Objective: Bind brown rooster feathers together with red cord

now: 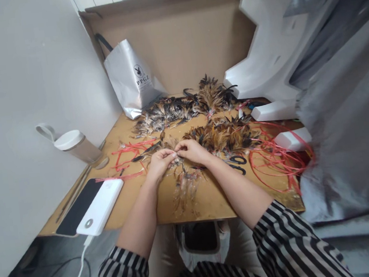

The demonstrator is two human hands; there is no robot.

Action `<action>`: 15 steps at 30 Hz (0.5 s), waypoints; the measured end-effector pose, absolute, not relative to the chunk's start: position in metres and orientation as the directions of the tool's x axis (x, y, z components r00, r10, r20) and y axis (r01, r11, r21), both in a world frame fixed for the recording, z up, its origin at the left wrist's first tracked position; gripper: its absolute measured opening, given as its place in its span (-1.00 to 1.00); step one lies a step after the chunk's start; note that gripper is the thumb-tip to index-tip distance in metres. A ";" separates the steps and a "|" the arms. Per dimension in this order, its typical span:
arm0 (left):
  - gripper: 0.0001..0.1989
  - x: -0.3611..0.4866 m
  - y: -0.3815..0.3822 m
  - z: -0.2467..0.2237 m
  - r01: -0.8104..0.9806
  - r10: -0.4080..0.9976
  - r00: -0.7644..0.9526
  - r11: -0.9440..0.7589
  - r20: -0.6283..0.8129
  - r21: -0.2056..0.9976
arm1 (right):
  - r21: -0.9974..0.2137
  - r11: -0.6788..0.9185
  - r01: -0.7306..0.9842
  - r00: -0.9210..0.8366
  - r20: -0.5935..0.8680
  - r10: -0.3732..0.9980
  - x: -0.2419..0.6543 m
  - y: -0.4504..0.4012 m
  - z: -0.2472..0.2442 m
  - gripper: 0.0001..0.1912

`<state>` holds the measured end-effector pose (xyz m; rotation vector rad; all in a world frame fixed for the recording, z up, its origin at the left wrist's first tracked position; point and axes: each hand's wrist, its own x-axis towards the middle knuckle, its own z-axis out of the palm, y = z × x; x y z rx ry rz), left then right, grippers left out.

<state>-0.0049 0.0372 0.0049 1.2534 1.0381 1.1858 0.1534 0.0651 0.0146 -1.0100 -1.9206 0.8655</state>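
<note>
My left hand [161, 162] and my right hand [193, 151] meet over the table, thumbs and fingers pinched together. A small pale-brown tuft of feathers [171, 142] shows just past my left fingertips and seems held in them. What my right fingers pinch is too small to make out. Close beyond my right hand lies a row of brown and orange feather bunches [227, 134]. Loose feather scraps [186, 185] are scattered below my hands. Black-handled scissors [239, 164] lie right of my right wrist, blades hidden.
Grey-black feather bunches [168, 111] line the back, before a silver bag [133, 80]. Red plastic strips [133, 152] lie at left, with a tangle of red strapping [273, 159] at right. A cup [80, 146], phone [79, 208] and white power bank [101, 208] occupy the left side.
</note>
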 end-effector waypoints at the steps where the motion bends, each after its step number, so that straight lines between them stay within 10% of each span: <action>1: -0.74 -0.005 0.037 0.005 -0.072 0.990 0.126 -0.047 0.056 0.996 | -0.824 0.458 0.334 -0.380 0.327 0.865 0.154 0.064 0.016 -0.85; 15: -0.73 -0.008 0.042 0.004 -0.125 0.999 0.053 0.020 -0.013 0.992 | -0.845 0.435 0.310 -0.384 0.307 0.871 0.153 0.062 0.024 -0.89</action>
